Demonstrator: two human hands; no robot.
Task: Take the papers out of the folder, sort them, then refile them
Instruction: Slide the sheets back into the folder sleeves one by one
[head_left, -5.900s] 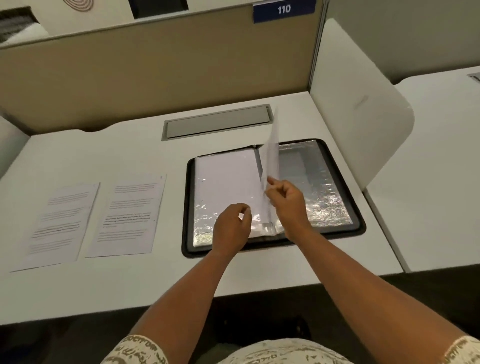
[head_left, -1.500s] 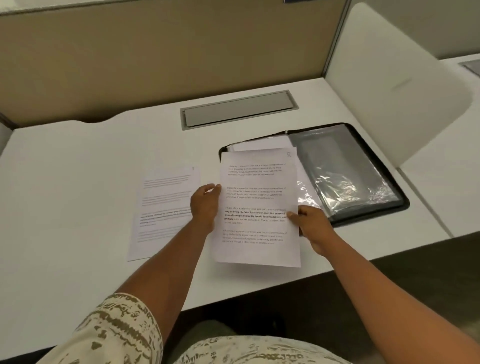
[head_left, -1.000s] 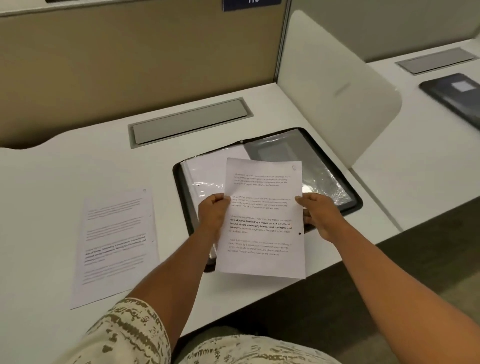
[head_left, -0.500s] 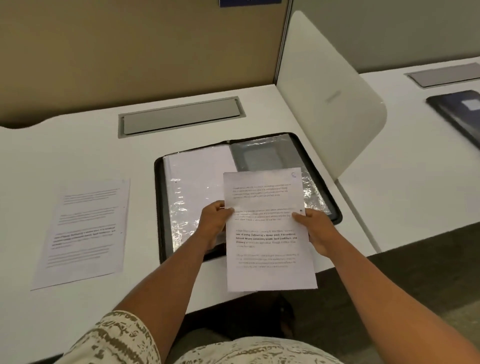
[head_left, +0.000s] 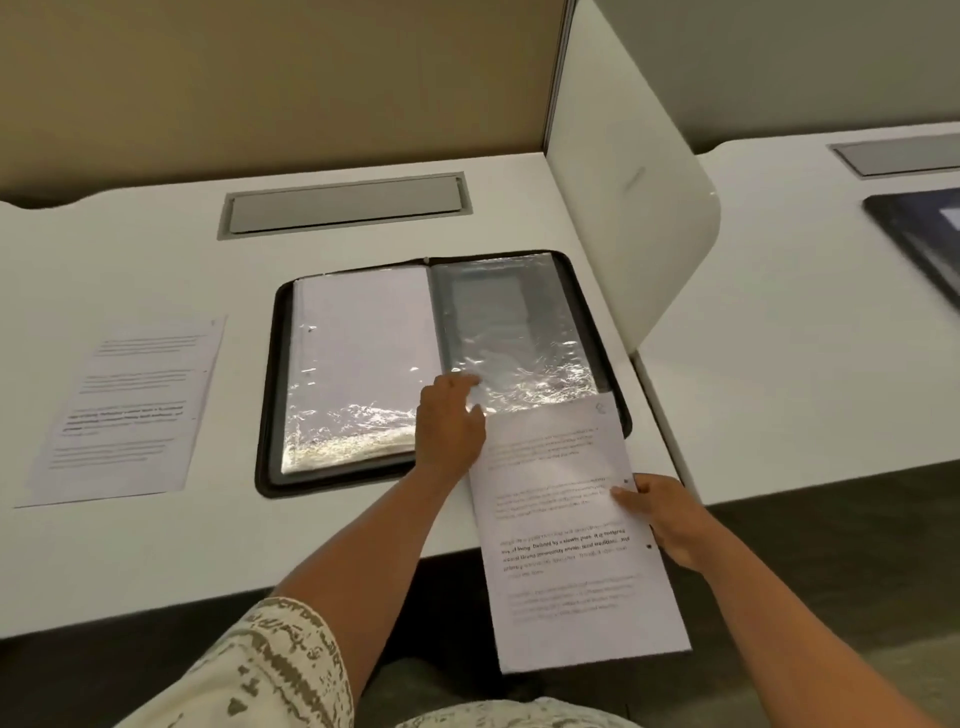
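1. Since 0.5 s earlier, the left hand (head_left: 451, 426) had let go of the printed sheet (head_left: 566, 525) and reached forward onto the open folder (head_left: 270, 395); the sheet had swung out to the right.
2. The right hand (head_left: 670, 519) alone gripped the sheet, thumb on top at its right edge, fingers hidden beneath.
3. From that grip, the sheet ran forward and left, its far corner lying over the folder's near right corner, its near end hanging past the desk (head_left: 156, 561) edge.
4. The left hand's fingers lay extended on the clear plastic sleeve (head_left: 519, 338) of the right page, just beyond the sheet's top left corner; whether they pinched the plastic could not be told.
5. Left of that hand, the folder's left page (head_left: 363, 332) held white paper under plastic.
6. Farther left, well apart from both hands, 1 loose printed page (head_left: 130, 410) lay flat on the desk.
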